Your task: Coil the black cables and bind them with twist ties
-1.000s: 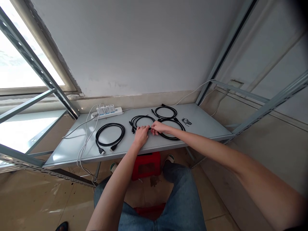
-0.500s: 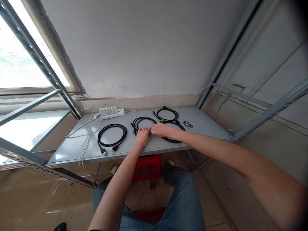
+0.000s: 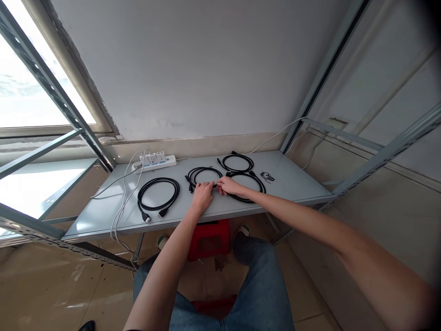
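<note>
Several coiled black cables lie on a grey metal shelf. My left hand rests on the near edge of the middle coil, fingers curled down onto the cable. My right hand meets it from the right, fingers pinched on the same coil where it touches the larger right coil. A smaller coil lies behind them. A thick coil with plugs lies to the left, untouched.
A white power strip with white leads sits at the back left of the shelf. A small tangle of black ties lies at the right. Slanted metal frame bars flank the shelf. A red stool stands below.
Both hands stay on the middle coil with only small finger shifts. The view has swayed slightly.
</note>
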### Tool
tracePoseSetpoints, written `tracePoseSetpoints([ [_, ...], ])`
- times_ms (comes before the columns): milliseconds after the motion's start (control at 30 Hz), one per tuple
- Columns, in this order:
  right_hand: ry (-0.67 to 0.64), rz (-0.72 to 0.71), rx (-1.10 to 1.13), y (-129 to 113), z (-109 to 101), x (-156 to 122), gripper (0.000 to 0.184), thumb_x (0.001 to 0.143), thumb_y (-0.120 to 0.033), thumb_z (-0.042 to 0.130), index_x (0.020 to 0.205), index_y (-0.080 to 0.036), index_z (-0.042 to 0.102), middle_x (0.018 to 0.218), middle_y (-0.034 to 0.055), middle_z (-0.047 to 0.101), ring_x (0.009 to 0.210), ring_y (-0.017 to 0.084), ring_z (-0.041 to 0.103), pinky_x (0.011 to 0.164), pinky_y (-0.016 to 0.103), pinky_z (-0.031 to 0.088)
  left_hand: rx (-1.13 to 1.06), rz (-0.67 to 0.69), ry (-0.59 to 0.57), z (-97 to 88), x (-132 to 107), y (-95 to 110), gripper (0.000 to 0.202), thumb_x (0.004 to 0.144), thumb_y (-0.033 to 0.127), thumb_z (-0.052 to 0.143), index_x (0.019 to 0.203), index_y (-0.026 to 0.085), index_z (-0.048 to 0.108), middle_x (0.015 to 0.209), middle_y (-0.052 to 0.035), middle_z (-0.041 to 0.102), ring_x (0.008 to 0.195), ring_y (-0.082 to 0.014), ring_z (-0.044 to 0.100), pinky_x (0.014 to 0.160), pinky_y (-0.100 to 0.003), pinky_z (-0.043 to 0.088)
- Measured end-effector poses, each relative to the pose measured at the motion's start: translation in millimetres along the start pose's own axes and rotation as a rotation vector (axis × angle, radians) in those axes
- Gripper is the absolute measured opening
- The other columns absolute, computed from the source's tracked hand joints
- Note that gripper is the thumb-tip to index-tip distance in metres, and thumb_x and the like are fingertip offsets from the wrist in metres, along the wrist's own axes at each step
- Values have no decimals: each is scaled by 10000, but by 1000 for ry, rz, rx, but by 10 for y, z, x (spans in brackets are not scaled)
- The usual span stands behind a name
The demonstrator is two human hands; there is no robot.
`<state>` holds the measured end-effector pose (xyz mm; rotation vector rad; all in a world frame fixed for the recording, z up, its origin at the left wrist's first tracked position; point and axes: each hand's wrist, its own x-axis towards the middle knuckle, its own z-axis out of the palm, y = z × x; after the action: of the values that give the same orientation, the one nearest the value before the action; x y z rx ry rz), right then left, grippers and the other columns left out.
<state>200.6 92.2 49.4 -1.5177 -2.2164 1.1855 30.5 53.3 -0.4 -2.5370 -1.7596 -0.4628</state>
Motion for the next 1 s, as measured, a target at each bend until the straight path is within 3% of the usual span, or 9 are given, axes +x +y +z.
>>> tracePoseSetpoints([
  [100, 60, -247, -674, -47, -66, -32, 174, 974, -68, 507, 997, -118, 672, 906, 119, 743, 722, 160, 665, 608, 219, 429, -2, -3, 9, 7, 4, -6, 288, 930, 45, 419, 1109, 209, 574, 1072, -105, 719, 1085, -266, 643, 933, -384, 378],
  [167, 62, -417, -1079, -88, -115, -58, 318, 917, 0, 538, 1189, -112, 658, 1025, 143, 742, 808, 197, 698, 655, 244, 451, -6, -1, 11, 11, 5, -11, 298, 922, 35, 421, 1110, 203, 580, 1064, -104, 721, 1079, -261, 647, 931, -379, 379],
  [233, 21, -546, -1315, -117, -156, -71, 423, 902, 34, 505, 1286, -95, 628, 1074, 163, 732, 827, 216, 711, 666, 270, 465, -9, 6, 15, 15, 5, -16, 317, 899, 20, 435, 1115, 198, 584, 1072, -105, 721, 1084, -260, 647, 938, -377, 378],
  [333, -33, -643, -1413, -126, -177, -56, 395, 902, 48, 463, 1220, -74, 664, 1029, 172, 734, 832, 237, 714, 672, 301, 474, -7, 12, 21, 12, 4, -16, 337, 872, 7, 445, 1112, 198, 586, 1077, -105, 721, 1086, -263, 645, 938, -378, 376],
  [500, 6, -456, -1108, -122, -39, -31, 217, 915, -6, 507, 887, -102, 699, 878, 169, 731, 859, 263, 704, 712, 316, 469, -1, 11, 24, -11, -6, 2, 315, 863, 3, 454, 1064, 206, 588, 1043, -95, 715, 1069, -265, 644, 935, -380, 370],
  [633, 180, -75, -361, -165, 111, -47, 274, 979, -153, 544, 707, -163, 582, 728, 98, 665, 683, 182, 631, 598, 259, 426, -13, 9, 22, -15, -11, 10, 312, 866, 10, 472, 1080, 207, 585, 1043, -97, 713, 1065, -271, 639, 933, -384, 366],
  [833, 55, 267, 480, -173, 101, -61, 323, 1018, -186, 467, 708, -159, 556, 636, 22, 584, 457, 61, 439, 436, 201, 270, -29, 2, 23, 22, 8, -2, 304, 889, 22, 463, 1094, 204, 592, 1076, -108, 726, 1087, -270, 641, 943, -392, 370],
  [933, 29, 236, 438, -7, -156, -63, 288, 1003, -283, 543, 768, -139, 626, 670, 52, 639, 460, 72, 454, 420, 207, 243, -64, -23, 36, 39, 19, -5, 253, 953, 64, 414, 1078, 192, 595, 1042, -118, 733, 1061, -274, 652, 925, -398, 379],
  [1000, 178, 160, 281, 241, -488, -94, 280, 1000, -340, 553, 825, -146, 654, 705, 73, 681, 500, 95, 510, 455, 204, 318, -80, -42, 42, 42, 25, -4, 213, 996, 120, 399, 1051, 191, 592, 1028, -119, 734, 1047, -276, 655, 921, -403, 382],
])
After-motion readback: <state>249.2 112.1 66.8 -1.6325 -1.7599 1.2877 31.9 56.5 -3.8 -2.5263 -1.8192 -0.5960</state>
